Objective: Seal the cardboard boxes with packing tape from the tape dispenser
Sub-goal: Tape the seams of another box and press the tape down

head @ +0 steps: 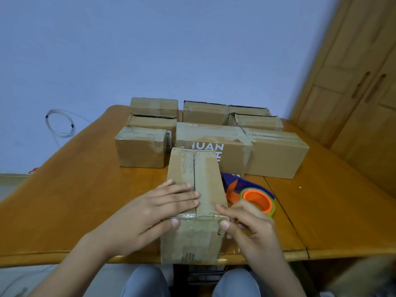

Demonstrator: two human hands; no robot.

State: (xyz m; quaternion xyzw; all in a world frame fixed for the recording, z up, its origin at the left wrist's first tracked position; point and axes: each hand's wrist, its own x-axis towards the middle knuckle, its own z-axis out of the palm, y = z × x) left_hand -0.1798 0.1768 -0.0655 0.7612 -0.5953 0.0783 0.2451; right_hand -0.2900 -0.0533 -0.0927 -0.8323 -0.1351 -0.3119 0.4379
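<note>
The left hand (pixel 165 207) lies flat, fingers straight, pressing the flaps of the box (pixel 196 202) between both hands (light, stiff cardboard, probably best steadied at its edges). The right hand (pixel 246 221) pinches its near corner; the dispenser (pixel 255 197) waits just beyond.

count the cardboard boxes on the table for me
9: one under the hands; middle row left, printed centre, right; behind, left two, centre, right two. More may hide behind.
</note>
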